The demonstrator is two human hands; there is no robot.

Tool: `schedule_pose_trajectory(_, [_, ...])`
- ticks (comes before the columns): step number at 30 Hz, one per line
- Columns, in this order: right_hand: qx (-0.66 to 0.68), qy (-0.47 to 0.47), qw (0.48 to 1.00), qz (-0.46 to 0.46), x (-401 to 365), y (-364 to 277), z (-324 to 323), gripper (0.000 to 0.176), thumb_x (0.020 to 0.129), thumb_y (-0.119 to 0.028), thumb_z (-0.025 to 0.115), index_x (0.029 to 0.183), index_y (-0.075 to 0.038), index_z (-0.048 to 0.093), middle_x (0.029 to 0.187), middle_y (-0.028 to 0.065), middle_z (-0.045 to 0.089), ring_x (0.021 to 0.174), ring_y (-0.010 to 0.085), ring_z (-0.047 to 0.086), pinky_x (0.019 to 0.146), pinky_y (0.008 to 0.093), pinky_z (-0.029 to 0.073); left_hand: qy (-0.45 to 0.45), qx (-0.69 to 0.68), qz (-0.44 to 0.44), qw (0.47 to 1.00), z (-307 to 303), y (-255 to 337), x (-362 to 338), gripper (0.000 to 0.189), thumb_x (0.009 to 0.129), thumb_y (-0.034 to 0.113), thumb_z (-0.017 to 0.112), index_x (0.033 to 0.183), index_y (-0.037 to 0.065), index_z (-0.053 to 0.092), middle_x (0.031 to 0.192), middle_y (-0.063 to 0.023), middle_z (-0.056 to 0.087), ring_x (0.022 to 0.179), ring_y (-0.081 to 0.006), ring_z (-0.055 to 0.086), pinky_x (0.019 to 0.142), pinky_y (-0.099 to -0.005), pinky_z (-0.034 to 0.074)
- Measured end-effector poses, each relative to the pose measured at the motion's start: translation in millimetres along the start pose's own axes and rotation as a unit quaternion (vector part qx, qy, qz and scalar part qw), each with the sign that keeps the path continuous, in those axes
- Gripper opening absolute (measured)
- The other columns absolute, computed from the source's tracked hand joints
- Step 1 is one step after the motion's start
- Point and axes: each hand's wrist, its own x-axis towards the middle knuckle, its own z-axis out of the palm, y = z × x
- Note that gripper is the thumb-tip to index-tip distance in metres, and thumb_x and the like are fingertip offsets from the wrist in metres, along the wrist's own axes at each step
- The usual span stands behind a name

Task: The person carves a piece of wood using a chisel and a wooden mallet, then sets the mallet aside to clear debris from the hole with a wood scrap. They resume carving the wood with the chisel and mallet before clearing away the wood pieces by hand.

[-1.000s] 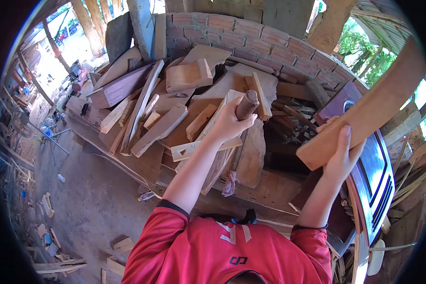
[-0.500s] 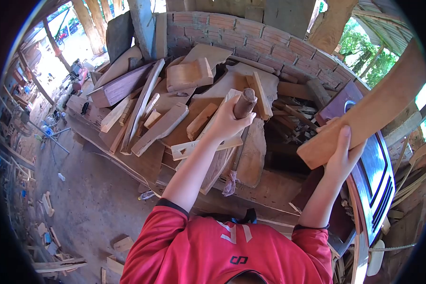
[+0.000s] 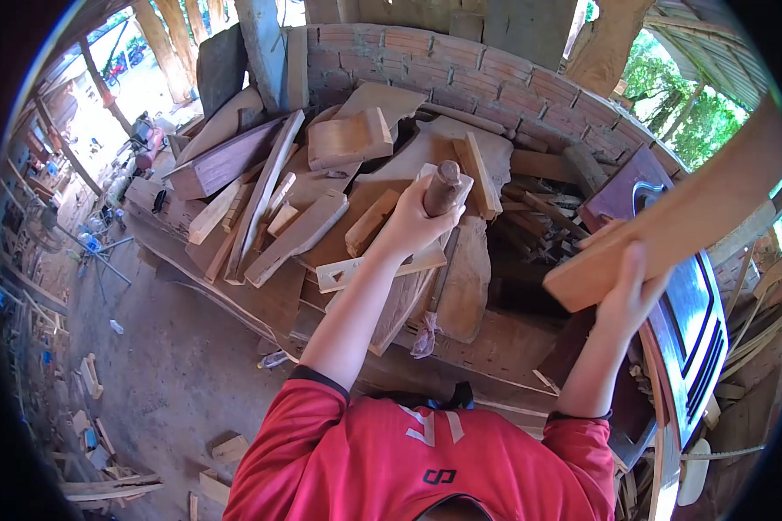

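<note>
1. Well, from where I stand, the curved board (image 3: 669, 230) is raised at the right, above the pile, its broad end toward the middle and its other end rising far and right.
2. The right hand (image 3: 627, 291) is closed around its lower part, thumb across the near face, fingertips over the far edge. I'd keep that grip firm; so long a piece could tip or twist at the wrist.
3. The left hand (image 3: 401, 227) is wrapped around a dark round piece (image 3: 442, 193), its blunt end poking out of the fist. I'd hold it snugly, clear of the loose wood.
4. Just beside that fist lies a pale strip (image 3: 337, 276) on the piled bench (image 3: 506, 337).
5. Farther out, a glossy panel (image 3: 695, 313) stands at the right; the brick wall (image 3: 447, 65) runs along the far side.
</note>
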Motion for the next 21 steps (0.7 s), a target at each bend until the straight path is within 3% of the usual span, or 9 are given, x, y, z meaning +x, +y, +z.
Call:
schedule_pose_trajectory(2, [-0.17,-0.138,0.976,0.002,-9.7,-5.4,4.1,0.035,0.078,-0.017,0.066,0.102,0.002,0.048,0.076,0.013,0.06,0.064,0.0185,0.06,0.061,0.0288,0.048,0.008,0.059,0.012,0.998,2.5,-2.4,-0.6,0.018,0.074,0.01,0.068,0.083,0.006,0.053,0.073,0.0039,0.053,0.069,-0.0053,0.048,0.067,-0.0244,0.041])
schedule_pose_trajectory(4, [-0.37,-0.355,0.858,0.046,-12.1,-13.6,5.6,0.037,0.073,-0.021,0.07,0.097,0.001,0.05,0.058,0.0092,0.054,0.056,0.0189,0.057,0.056,0.0297,0.045,0.007,-0.002,0.011,1.0,4.9,-13.2,2.5,0.018,0.074,0.01,0.068,0.083,0.006,0.053,0.074,0.0037,0.054,0.069,-0.0053,0.048,0.067,-0.0244,0.041])
schedule_pose_trajectory(9, [-0.191,-0.142,0.971,0.029,-10.0,-20.8,-6.1,0.041,0.075,-0.019,0.068,0.105,0.002,0.049,0.087,0.01,0.059,0.081,0.0207,0.057,0.076,0.0309,0.044,0.011,0.019,0.017,1.0,-4.6,-14.0,1.6,0.014,0.074,0.01,0.067,0.076,0.006,0.054,0.068,0.0046,0.052,0.064,-0.0046,0.046,0.061,-0.0232,0.039])
schedule_pose_trajectory(12, [-0.008,-0.03,0.997,0.072,-8.8,-19.9,-0.1,0.045,0.077,-0.02,0.067,0.109,0.003,0.044,0.09,0.0128,0.058,0.077,0.0217,0.057,0.074,0.0316,0.045,0.013,0.015,0.022,1.0,-4.9,-13.5,0.7,0.014,0.075,0.011,0.067,0.074,0.007,0.054,0.066,0.0051,0.05,0.061,-0.0044,0.045,0.059,-0.0232,0.038])
schedule_pose_trajectory(14, [0.097,0.015,0.995,-0.021,-7.2,-8.1,11.5,0.052,0.081,-0.024,0.064,0.117,0.002,0.038,0.086,0.0155,0.058,0.072,0.0237,0.06,0.066,0.0338,0.05,0.008,0.011,0.025,1.0,-2.4,-10.7,1.1,0.014,0.075,0.011,0.067,0.074,0.007,0.054,0.066,0.0051,0.05,0.062,-0.0044,0.045,0.059,-0.0231,0.038])
schedule_pose_trajectory(15, [0.096,0.015,0.995,-0.022,-9.1,-3.7,12.2,0.052,0.081,-0.024,0.064,0.117,0.002,0.038,0.086,0.0155,0.058,0.072,0.0237,0.06,0.066,0.0338,0.05,0.006,0.018,0.027,0.999,0.2,-9.5,0.9,0.014,0.075,0.011,0.067,0.075,0.007,0.054,0.066,0.0051,0.05,0.062,-0.0043,0.045,0.059,-0.0231,0.038])
schedule_pose_trajectory(17, [-0.279,-0.145,0.938,-0.146,-12.0,3.1,12.8,0.05,0.079,-0.021,0.068,0.114,0.003,0.042,0.085,0.0142,0.058,0.072,0.0215,0.057,0.071,0.0314,0.047,0.005,0.026,0.029,0.999,7.2,-5.0,1.6,0.014,0.074,0.011,0.067,0.076,0.007,0.054,0.066,0.0051,0.05,0.062,-0.0041,0.045,0.06,-0.023,0.038])
schedule_pose_trajectory(19, [-0.337,-0.339,0.872,0.105,-7.4,-7.5,14.8,0.04,0.076,-0.023,0.068,0.102,0.001,0.048,0.076,0.0193,0.058,0.068,0.0334,0.061,0.065,0.0339,0.047,0.025,-0.067,0.023,0.997,15.5,0.3,1.0,0.014,0.074,0.01,0.067,0.076,0.007,0.054,0.067,0.005,0.051,0.063,-0.004,0.045,0.06,-0.0229,0.038])
schedule_pose_trajectory(21, [-0.291,-0.221,0.931,0.004,-8.1,-2.9,10.1,0.036,0.075,-0.019,0.069,0.098,0.001,0.051,0.078,0.0187,0.059,0.07,0.0318,0.061,0.066,0.034,0.047,0.017,-0.011,0.029,0.999,6.6,-9.7,1.8,0.014,0.074,0.01,0.067,0.076,0.007,0.053,0.068,0.005,0.051,0.063,-0.0041,0.046,0.06,-0.023,0.039])
